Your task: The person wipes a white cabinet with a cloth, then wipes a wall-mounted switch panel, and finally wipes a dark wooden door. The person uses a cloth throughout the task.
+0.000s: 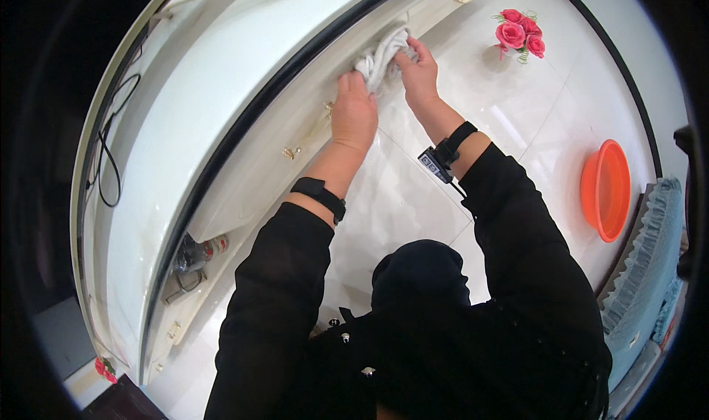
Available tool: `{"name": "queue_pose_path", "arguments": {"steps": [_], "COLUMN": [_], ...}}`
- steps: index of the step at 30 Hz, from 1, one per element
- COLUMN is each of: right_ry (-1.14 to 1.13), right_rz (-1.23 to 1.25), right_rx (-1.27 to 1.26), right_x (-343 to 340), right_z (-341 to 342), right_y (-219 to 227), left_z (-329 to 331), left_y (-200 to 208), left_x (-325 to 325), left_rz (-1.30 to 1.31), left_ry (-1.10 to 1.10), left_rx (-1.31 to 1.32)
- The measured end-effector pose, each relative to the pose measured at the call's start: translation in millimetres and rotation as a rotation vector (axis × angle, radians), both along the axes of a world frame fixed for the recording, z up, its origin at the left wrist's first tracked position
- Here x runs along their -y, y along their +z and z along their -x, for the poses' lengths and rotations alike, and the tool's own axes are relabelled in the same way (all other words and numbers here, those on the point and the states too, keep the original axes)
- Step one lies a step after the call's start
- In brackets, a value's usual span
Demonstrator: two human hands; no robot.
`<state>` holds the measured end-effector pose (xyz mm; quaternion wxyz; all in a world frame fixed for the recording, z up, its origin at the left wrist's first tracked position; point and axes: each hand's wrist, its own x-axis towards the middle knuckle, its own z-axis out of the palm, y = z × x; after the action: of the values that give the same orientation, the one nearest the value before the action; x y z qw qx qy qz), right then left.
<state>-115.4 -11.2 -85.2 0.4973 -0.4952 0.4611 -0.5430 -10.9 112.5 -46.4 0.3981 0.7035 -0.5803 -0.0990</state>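
Observation:
Both of my hands grip a bunched white-grey cloth [381,59] beside the cream front of a low cabinet [255,172]. My left hand [354,115] is closed on the cloth's near end, its fingertips hidden in part. At the far end, my right hand [419,74] pinches the cloth between thumb and fingers. Gold-coloured handles [292,153] stick out from the cabinet front, just left of my left forearm.
The cabinet's white top [199,87] has a dark edge and a black cable [109,154]. An open compartment at lower left holds a clear bottle [193,254]. On the tiled floor stand pink artificial flowers [520,33] and an orange basin [607,191], near a light-blue covered seat [644,265].

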Motion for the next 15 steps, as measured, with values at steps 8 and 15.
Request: {"name": "queue_pose_path", "arguments": {"steps": [8,15], "right_ry": [0.055,0.001], "right_rz": [0.526,0.546], "right_rx": [-0.406,-0.436], "right_x": [-18,-29], "right_z": [-20,-29], "right_y": [10,-11], "left_z": [-26,-26], "left_y": [13,-2], "left_x": [21,30], "left_rz": [0.303,0.285], "left_ry": [-0.120,-0.226], "left_rx": [0.482,0.840]}}
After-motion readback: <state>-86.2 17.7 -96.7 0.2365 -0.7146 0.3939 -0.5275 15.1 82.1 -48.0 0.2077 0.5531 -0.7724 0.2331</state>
